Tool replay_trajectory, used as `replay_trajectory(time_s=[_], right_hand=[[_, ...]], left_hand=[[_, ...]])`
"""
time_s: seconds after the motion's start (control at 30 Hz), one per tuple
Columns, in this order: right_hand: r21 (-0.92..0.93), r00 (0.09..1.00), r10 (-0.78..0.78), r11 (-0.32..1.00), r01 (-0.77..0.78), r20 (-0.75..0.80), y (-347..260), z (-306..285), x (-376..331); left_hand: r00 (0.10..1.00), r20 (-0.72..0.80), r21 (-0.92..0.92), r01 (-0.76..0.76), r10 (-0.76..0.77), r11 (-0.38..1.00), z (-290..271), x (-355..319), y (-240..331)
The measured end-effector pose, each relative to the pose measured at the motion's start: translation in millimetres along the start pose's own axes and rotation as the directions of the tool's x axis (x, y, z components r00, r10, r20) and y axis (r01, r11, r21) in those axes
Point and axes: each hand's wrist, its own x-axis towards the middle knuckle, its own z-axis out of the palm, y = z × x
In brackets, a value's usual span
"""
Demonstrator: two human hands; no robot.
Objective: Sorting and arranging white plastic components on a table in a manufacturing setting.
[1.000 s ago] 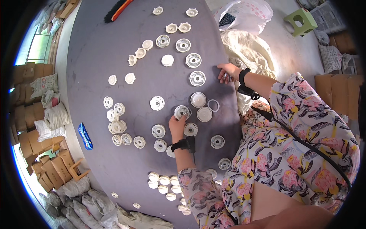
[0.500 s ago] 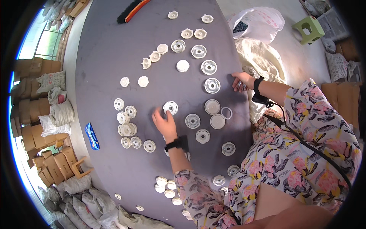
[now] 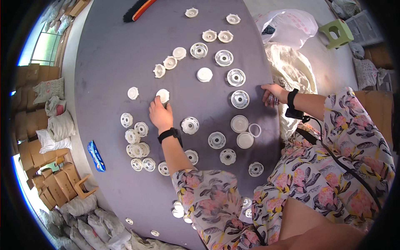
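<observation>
My left hand point(image 3: 161, 113) reaches over the table with its fingertips and thumb at the near edge of a white round plastic cap point(image 3: 162, 95), closed on it. Left of that cap lies another white cap point(image 3: 133, 93). Nearer me sits a white ring-shaped part with a metal centre point(image 3: 190, 125). At the table's right edge my right hand point(image 3: 273, 95) is curled round something small, grey and shiny, mostly hidden by the fingers. Left of it lies a round part with a shiny metal centre point(image 3: 240, 99).
Several more round parts are spread over the grey table point(image 3: 112, 75). A loose white ring point(image 3: 255, 130) lies by two white discs. A brush point(image 3: 141, 9) is at the far edge, a blue packet point(image 3: 96, 156) at the left. A white sack point(image 3: 291, 62) stands beyond the right edge.
My left hand has moved away from the ring-shaped part, far and to the left, onto the white cap. My right hand stays by the right edge, still curled.
</observation>
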Motion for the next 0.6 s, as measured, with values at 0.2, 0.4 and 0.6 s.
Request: replay_trajectory(time_s=[0.2, 0.4, 0.6], right_hand=[[0.002, 1.000, 0.003, 1.000, -0.003, -0.018, 1, 3, 13], [-0.064, 0.999, -0.006, 0.998, 0.008, 0.032, -1, 4, 10], [-0.074, 0.999, -0.032, 0.997, 0.033, 0.020, 4, -8, 21]], left_hand=[[0.996, 0.022, -0.201, -0.085, 0.091, 0.976, 11, -16, 1], [0.999, 0.017, -0.020, -0.037, 0.038, 0.999, 12, -32, 34], [0.995, -0.095, -0.651, -0.034, -0.037, 0.758, 17, -93, 51]])
